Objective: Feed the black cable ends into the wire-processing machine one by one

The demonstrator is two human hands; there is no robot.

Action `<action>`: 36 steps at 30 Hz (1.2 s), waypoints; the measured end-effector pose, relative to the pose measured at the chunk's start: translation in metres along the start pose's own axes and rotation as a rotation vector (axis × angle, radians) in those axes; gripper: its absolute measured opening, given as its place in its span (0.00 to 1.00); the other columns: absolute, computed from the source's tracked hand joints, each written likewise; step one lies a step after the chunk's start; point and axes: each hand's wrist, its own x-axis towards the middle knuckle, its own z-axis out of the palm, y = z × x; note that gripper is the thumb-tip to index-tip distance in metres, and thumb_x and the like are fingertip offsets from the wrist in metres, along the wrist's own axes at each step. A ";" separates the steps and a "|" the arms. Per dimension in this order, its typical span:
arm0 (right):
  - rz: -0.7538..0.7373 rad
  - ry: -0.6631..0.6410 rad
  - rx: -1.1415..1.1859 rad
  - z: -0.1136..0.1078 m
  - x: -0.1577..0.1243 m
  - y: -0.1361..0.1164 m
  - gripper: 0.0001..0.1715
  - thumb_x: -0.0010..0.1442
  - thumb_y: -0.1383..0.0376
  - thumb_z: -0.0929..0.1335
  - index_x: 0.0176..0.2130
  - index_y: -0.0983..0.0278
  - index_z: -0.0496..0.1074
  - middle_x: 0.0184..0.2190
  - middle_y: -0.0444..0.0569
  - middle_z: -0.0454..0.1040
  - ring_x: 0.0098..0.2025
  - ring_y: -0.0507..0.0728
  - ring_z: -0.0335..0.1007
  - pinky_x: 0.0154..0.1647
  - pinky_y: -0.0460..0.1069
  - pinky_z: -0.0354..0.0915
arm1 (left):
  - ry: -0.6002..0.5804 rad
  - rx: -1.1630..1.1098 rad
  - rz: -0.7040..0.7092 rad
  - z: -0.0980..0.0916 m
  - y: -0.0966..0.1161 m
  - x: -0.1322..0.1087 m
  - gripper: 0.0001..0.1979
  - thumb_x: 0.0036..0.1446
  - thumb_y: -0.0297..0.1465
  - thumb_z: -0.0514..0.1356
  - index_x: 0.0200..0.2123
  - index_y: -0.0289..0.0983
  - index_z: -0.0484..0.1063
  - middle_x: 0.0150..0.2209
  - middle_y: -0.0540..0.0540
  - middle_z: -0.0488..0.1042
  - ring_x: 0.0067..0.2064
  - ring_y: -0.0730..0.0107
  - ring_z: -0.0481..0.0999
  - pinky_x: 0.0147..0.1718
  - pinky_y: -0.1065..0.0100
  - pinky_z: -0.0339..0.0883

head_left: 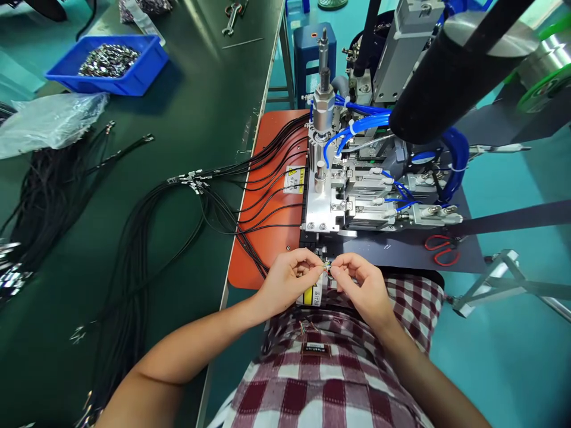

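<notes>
My left hand [289,279] and my right hand [362,285] meet just in front of a small pneumatic press machine [339,196]. Both hands pinch the end of a thin black cable with fine coloured wires and a tiny metal part [327,267] between the fingertips. The cable runs left from my left hand onto the orange mat [267,249]. Several black cables [250,196] with metal connectors fan out across that mat and the green bench.
A blue tray [111,62] of metal parts sits far left on the green bench [191,95], beside a clear plastic bag [44,122]. A bundle of black cables [57,196] lies at left. Red scissors [441,249] rest on the machine's right. A blue stool [310,50] stands behind.
</notes>
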 end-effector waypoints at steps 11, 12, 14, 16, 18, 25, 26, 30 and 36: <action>-0.049 0.102 0.116 0.022 -0.002 0.012 0.08 0.57 0.61 0.68 0.29 0.63 0.68 0.20 0.40 0.64 0.20 0.49 0.59 0.22 0.45 0.59 | -0.013 -0.193 -0.109 0.001 0.005 0.001 0.13 0.50 0.37 0.65 0.28 0.33 0.70 0.18 0.56 0.62 0.18 0.82 0.57 0.17 0.77 0.50; -0.078 0.131 0.093 0.023 -0.003 0.013 0.08 0.57 0.62 0.68 0.29 0.63 0.68 0.21 0.41 0.65 0.21 0.50 0.59 0.23 0.46 0.59 | -0.015 -0.208 -0.117 0.000 0.006 0.001 0.13 0.50 0.38 0.65 0.27 0.33 0.69 0.17 0.56 0.61 0.18 0.83 0.56 0.17 0.77 0.49; -0.069 0.117 0.094 0.022 -0.004 0.013 0.08 0.58 0.61 0.68 0.29 0.63 0.68 0.21 0.41 0.65 0.22 0.50 0.60 0.24 0.46 0.60 | -0.020 -0.220 -0.125 0.000 0.007 0.002 0.15 0.49 0.39 0.65 0.27 0.33 0.69 0.16 0.57 0.60 0.17 0.83 0.55 0.16 0.78 0.48; -0.002 0.043 0.134 0.017 -0.003 0.009 0.09 0.58 0.60 0.68 0.30 0.63 0.68 0.20 0.41 0.65 0.21 0.50 0.59 0.22 0.46 0.59 | -0.026 -0.220 -0.131 0.000 0.007 0.002 0.15 0.50 0.39 0.65 0.27 0.32 0.69 0.16 0.57 0.59 0.17 0.83 0.55 0.15 0.78 0.47; 0.024 0.001 0.136 0.011 0.001 0.004 0.10 0.58 0.59 0.68 0.31 0.64 0.69 0.20 0.41 0.65 0.21 0.50 0.59 0.22 0.46 0.59 | -0.035 -0.214 -0.136 0.000 0.006 0.003 0.15 0.50 0.39 0.65 0.27 0.32 0.69 0.16 0.57 0.59 0.17 0.84 0.54 0.16 0.78 0.47; -0.127 0.068 -0.044 0.011 0.004 0.003 0.07 0.58 0.64 0.68 0.29 0.63 0.69 0.22 0.41 0.65 0.22 0.50 0.58 0.23 0.46 0.59 | -0.039 -0.201 -0.127 -0.001 0.006 0.002 0.15 0.50 0.39 0.65 0.27 0.32 0.68 0.16 0.57 0.58 0.18 0.84 0.54 0.16 0.78 0.46; -0.190 0.099 -0.093 0.012 0.003 0.005 0.07 0.59 0.65 0.67 0.28 0.63 0.68 0.22 0.42 0.65 0.23 0.50 0.59 0.24 0.46 0.59 | -0.038 -0.212 -0.130 -0.001 0.006 0.002 0.15 0.50 0.39 0.65 0.27 0.32 0.69 0.16 0.57 0.59 0.18 0.83 0.55 0.16 0.78 0.46; -0.424 0.164 -0.277 0.010 0.002 0.007 0.06 0.58 0.69 0.67 0.28 0.62 0.68 0.25 0.43 0.66 0.26 0.52 0.61 0.29 0.48 0.60 | -0.044 -0.242 -0.139 -0.002 0.006 0.002 0.15 0.50 0.40 0.65 0.28 0.33 0.69 0.15 0.57 0.60 0.17 0.84 0.54 0.15 0.78 0.46; -0.255 0.086 -0.179 0.004 0.009 0.000 0.05 0.58 0.66 0.67 0.30 0.63 0.70 0.24 0.43 0.68 0.25 0.51 0.61 0.26 0.47 0.60 | -0.045 -0.201 -0.134 -0.001 0.006 0.003 0.16 0.50 0.41 0.65 0.28 0.32 0.69 0.16 0.56 0.60 0.18 0.84 0.55 0.16 0.78 0.46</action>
